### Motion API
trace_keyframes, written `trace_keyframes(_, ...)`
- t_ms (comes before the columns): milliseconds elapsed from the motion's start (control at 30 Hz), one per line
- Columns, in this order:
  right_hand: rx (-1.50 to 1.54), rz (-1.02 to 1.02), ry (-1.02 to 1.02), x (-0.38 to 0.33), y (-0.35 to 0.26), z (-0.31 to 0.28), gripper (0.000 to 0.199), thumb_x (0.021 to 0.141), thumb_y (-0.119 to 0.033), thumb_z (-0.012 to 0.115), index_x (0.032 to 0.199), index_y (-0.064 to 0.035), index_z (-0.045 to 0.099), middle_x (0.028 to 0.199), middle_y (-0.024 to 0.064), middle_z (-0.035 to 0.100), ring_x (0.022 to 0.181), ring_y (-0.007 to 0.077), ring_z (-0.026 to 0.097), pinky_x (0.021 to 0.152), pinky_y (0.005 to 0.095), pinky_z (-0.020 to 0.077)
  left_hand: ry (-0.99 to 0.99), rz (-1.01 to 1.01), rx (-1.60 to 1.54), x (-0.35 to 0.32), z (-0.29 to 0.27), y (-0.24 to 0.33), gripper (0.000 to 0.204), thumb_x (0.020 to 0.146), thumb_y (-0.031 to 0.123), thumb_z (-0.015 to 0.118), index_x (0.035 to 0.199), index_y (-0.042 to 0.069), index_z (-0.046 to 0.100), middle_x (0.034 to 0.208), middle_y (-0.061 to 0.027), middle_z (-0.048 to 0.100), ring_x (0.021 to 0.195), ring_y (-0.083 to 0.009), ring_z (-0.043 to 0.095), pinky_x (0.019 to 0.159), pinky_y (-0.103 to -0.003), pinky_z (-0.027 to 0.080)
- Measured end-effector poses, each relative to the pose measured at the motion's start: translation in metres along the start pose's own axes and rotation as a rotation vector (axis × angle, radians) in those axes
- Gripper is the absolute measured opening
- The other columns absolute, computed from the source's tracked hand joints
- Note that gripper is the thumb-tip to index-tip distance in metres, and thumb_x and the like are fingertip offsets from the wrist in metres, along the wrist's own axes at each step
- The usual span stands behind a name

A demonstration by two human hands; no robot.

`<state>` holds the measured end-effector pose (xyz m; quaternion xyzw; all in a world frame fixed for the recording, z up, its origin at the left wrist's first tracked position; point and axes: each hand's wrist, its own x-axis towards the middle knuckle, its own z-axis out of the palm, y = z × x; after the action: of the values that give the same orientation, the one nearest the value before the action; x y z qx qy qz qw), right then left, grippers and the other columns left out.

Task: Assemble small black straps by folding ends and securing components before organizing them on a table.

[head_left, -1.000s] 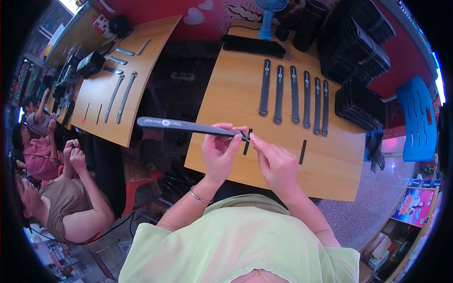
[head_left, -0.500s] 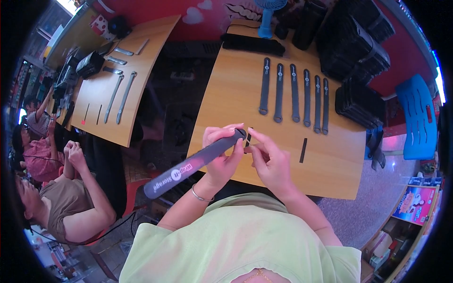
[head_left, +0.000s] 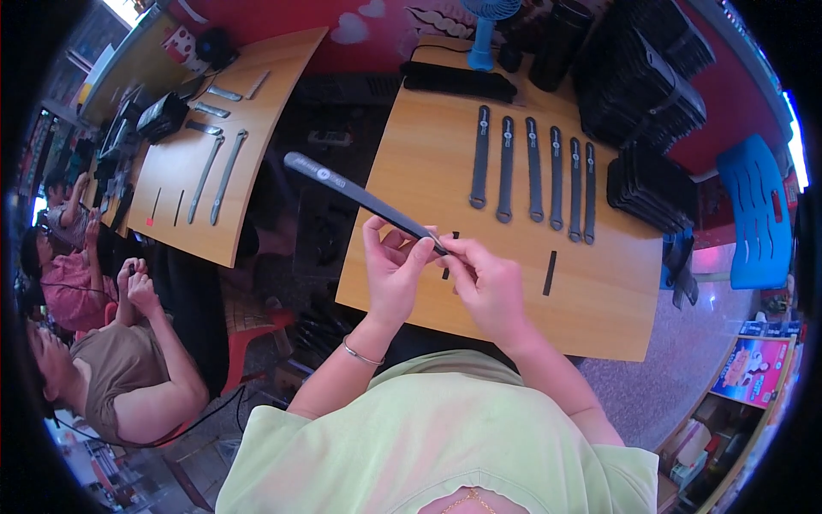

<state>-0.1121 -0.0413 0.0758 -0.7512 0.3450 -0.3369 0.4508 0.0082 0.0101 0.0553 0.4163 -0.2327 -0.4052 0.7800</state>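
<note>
A long dark grey strap (head_left: 360, 195) with a rounded, printed end slants up to the left from my fingers. My left hand (head_left: 392, 278) grips it near its lower end, thumb and fingers closed on it. My right hand (head_left: 488, 287) pinches the tip of that same end; the fingers hide the detail there. On the wooden table (head_left: 505, 321), a row of several similar straps (head_left: 533, 171) lies beyond my hands, each with a ring at its near end. A short black strip (head_left: 550, 272) lies right of my right hand. Another dark strip is partly hidden behind my fingers.
Black stacked cases (head_left: 651, 193) stand at the table's right, near a blue chair (head_left: 758, 214). A black pouch (head_left: 458, 81) and a blue fan (head_left: 482, 43) are at the back. On the left, a person (head_left: 141, 360) sits by another table (head_left: 218, 184) bearing straps.
The strap's free end has swung from lower left to upper left, and its face has turned. My right hand has come in to pinch the ring end beside my left hand.
</note>
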Motion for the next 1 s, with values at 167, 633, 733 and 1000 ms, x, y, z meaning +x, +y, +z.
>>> trace_keyframes(167, -0.105, 0.014, -0.014, 0.002, -0.005, -0.001, 0.018, 0.084, -0.005, 0.061, 0.102, -0.0029, 0.062, 0.086, 0.0138, 0.068, 0.072, 0.026, 0.067, 0.06, 0.0319, 0.0516, -0.078, -0.034, 0.012, 0.009, -0.009, -0.003, 0.028, 0.087, -0.004, 0.058, 0.107, 0.003, 0.04, 0.103, -0.017, 0.061, 0.092, -0.0222, 0.064, 0.08, -0.036, 0.056)
trace_keyframes(633, 0.061, 0.13, -0.098, 0.005, -0.006, -0.006, 0.022, 0.089, -0.003, 0.055, 0.109, 0.0003, 0.063, 0.075, 0.0067, 0.067, 0.058, 0.0067, 0.057, 0.051, 0.0213, 0.0453, -0.219, 0.015, 0.257, 0.008, -0.019, 0.0, 0.024, 0.081, -0.008, 0.062, 0.1, -0.004, 0.047, 0.108, -0.0177, 0.062, 0.094, -0.0193, 0.064, 0.083, -0.029, 0.054)
trace_keyframes(733, 0.218, 0.302, -0.233, 0.01, -0.006, -0.013, 0.024, 0.089, -0.003, 0.053, 0.112, 0.0003, 0.062, 0.079, 0.0065, 0.068, 0.061, 0.0061, 0.057, 0.053, 0.0203, 0.0455, -0.284, -0.011, 0.312, 0.01, -0.024, 0.002, 0.025, 0.082, -0.009, 0.06, 0.101, -0.002, 0.045, 0.114, -0.0188, 0.06, 0.1, -0.02, 0.062, 0.086, -0.03, 0.052)
trace_keyframes(1000, 0.2, 0.206, -0.091, 0.003, -0.003, -0.002, 0.029, 0.088, -0.001, 0.052, 0.117, -0.0034, 0.057, 0.08, 0.0098, 0.069, 0.056, 0.0087, 0.057, 0.052, 0.0232, 0.0459, -0.158, -0.008, 0.169, 0.007, -0.005, 0.001, 0.024, 0.083, -0.007, 0.06, 0.101, -0.003, 0.045, 0.117, -0.0192, 0.058, 0.1, -0.0193, 0.062, 0.086, -0.03, 0.053)
